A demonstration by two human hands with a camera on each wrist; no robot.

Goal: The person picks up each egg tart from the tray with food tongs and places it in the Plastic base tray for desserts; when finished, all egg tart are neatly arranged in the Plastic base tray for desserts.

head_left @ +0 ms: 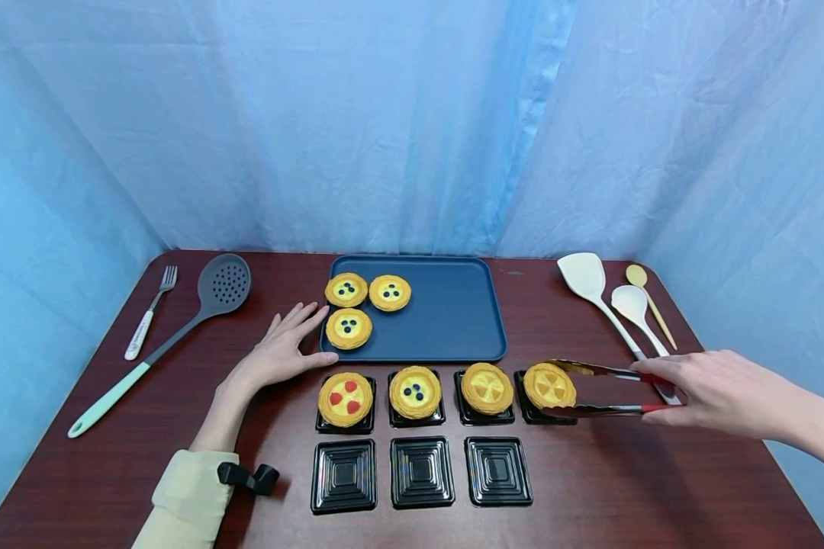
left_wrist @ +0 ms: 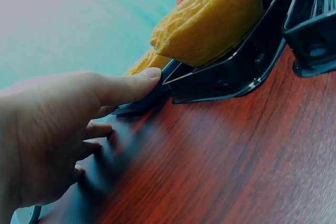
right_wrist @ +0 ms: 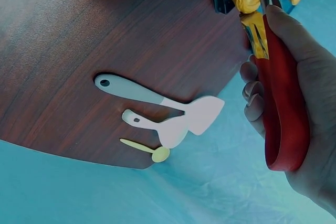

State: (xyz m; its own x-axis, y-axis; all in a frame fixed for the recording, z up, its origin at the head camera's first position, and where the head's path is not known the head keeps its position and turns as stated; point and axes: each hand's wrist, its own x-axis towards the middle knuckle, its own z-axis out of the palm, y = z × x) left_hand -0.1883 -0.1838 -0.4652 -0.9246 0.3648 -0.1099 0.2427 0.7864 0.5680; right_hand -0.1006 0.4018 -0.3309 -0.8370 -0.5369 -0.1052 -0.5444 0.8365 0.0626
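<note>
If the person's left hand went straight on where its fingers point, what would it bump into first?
The left hand would probably bump into the blue tray first, at its left rim. They look very close, maybe already touching; depth is hard to judge.

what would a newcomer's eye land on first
Probably the row of four tarts on black trays at centre, with red-handled tongs in the right hand at the rightmost one. Behind it, a blue tray holds three dark-berry tarts at its left end, the left hand by its near corner.
</note>
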